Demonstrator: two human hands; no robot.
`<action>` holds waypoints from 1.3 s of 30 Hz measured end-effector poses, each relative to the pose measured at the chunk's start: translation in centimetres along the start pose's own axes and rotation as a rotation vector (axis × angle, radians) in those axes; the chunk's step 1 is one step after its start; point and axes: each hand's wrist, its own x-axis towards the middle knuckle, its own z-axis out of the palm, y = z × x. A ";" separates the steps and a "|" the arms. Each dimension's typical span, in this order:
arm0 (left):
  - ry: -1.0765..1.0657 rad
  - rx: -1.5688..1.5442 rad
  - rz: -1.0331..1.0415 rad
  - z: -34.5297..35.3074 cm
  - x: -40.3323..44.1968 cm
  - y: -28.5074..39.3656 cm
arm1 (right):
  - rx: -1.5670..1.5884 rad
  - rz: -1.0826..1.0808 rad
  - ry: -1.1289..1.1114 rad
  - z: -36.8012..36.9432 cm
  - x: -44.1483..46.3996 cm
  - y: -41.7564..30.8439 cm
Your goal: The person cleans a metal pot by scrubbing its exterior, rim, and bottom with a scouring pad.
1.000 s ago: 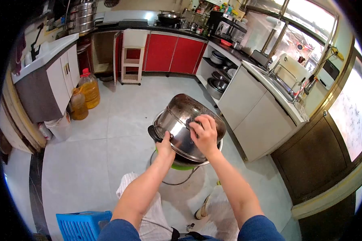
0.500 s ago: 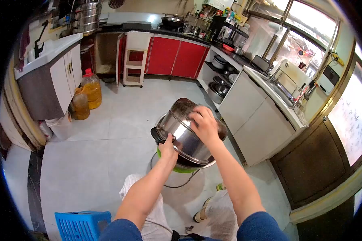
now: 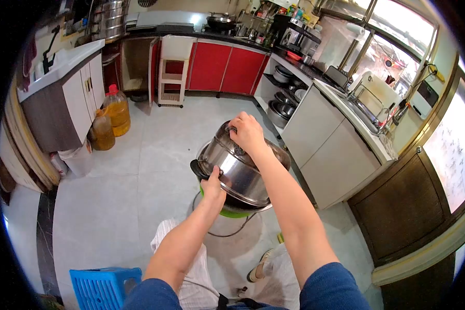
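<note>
A shiny steel pot (image 3: 231,164) lies tipped over, its browned, stained base facing up and away from me. It rests on a wide metal basin (image 3: 263,208), under which something green (image 3: 234,213) shows. My left hand (image 3: 213,185) grips the pot at its near left rim, beside the black handle (image 3: 198,169), thumb on the outside wall. My right hand (image 3: 248,133) is closed over the edge of the base and presses a grey steel-wool scourer (image 3: 238,150) against it; the hand partly hides the scourer.
A blue plastic stool (image 3: 98,289) stands at lower left. Oil jugs (image 3: 117,114) sit by the white sink cabinet. At right is a counter with a sink (image 3: 364,118), beside shelves of pots (image 3: 281,111). A cable (image 3: 227,235) loops on the floor below the basin.
My right hand has moved up and left across the pot's base, toward its far edge. The pot has shifted slightly; my left hand keeps its hold.
</note>
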 end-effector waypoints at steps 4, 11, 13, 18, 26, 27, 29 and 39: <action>-0.008 -0.044 -0.025 0.1 0.0 0.0 | 0.073 -0.120 0.110 -3.6 -4.3 -1.3; -0.036 -0.121 0.055 0.1 0.4 -1.3 | 0.015 -0.149 0.064 -4.3 -5.5 -1.9; -0.060 -0.039 0.041 -0.5 0.3 -1.2 | -0.004 -0.161 0.021 -1.3 -2.2 -1.9; -0.042 0.036 -0.015 -0.7 1.0 -0.8 | -0.172 -0.066 -0.124 4.1 1.7 -2.4; 0.012 -0.055 -0.007 0.1 -0.2 -1.2 | -0.013 0.057 0.111 -5.9 -8.5 -2.2; -0.013 -0.089 0.028 0.2 -0.1 -1.7 | -0.021 0.047 0.121 -6.1 -8.6 -2.1; -0.036 -0.114 0.070 -0.1 0.3 -1.9 | -0.021 0.008 0.104 -5.5 -7.0 -1.9; -0.034 0.016 -0.005 -0.3 -0.5 -0.4 | -0.051 -0.040 -0.017 -1.1 -0.4 -0.8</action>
